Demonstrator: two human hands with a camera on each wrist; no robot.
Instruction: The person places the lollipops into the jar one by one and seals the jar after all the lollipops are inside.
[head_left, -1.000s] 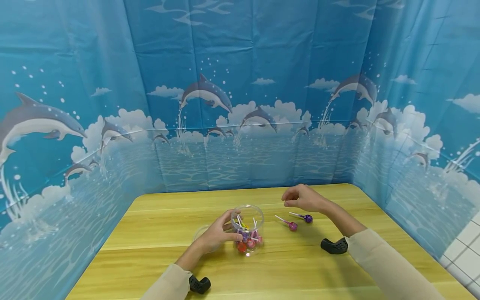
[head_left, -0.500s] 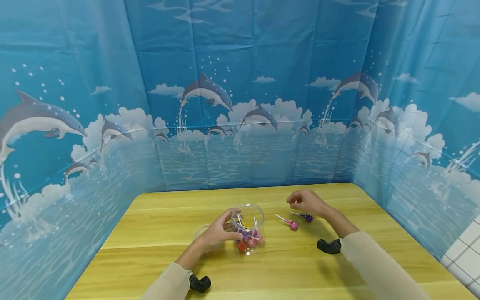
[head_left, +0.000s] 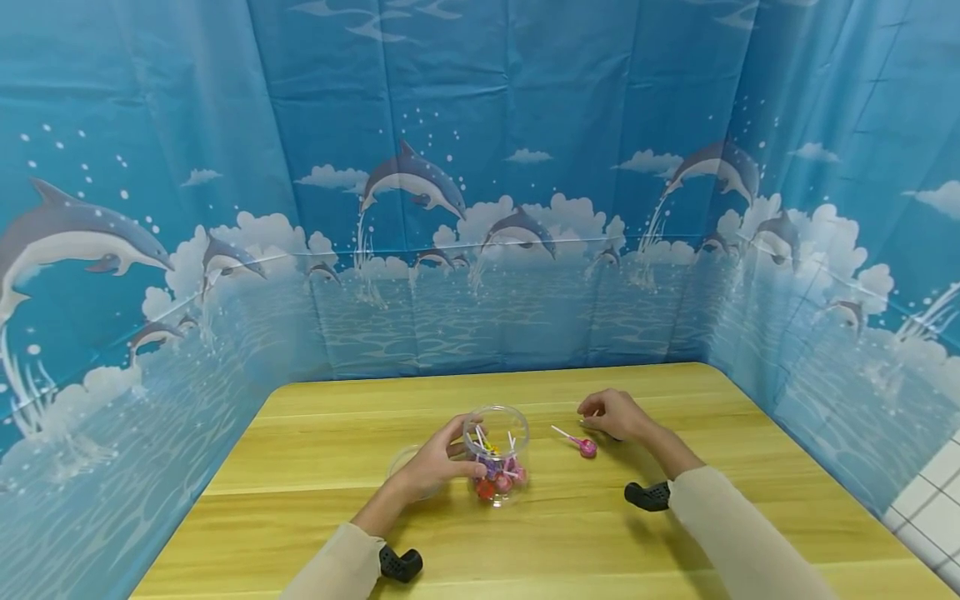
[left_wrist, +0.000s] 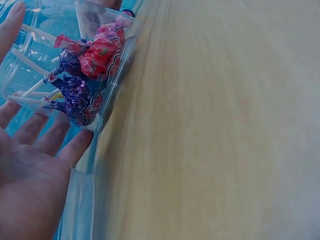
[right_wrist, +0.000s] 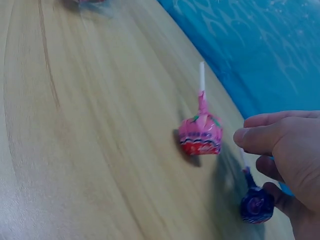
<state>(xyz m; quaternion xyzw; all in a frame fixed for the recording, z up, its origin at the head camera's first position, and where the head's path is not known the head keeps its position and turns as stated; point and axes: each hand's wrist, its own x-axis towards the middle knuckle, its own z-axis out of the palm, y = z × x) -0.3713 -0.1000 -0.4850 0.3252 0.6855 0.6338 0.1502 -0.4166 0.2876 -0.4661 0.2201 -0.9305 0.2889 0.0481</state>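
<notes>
A clear plastic jar (head_left: 497, 446) stands on the table with several wrapped lollipops (left_wrist: 82, 100) inside, sticks and all. My left hand (head_left: 435, 467) grips its left side, thumb on the near side and fingers behind. To the right, my right hand (head_left: 617, 415) is low over the table, thumb and fingers curled about the stick of a purple lollipop (right_wrist: 257, 204). The fingertips partly hide that stick; in the head view the hand covers most of this lollipop. Beside it a pink lollipop (head_left: 587, 447) lies on the table, untouched.
A clear round lid (head_left: 401, 461) lies left of the jar, partly under my left hand and forearm. The wooden table (head_left: 300, 500) meets a blue dolphin-print curtain (head_left: 450, 317) at the back and sides.
My right hand has come down and slightly right onto the purple lollipop, which showed fully on the table a second ago. The left hand and jar have stayed in place.
</notes>
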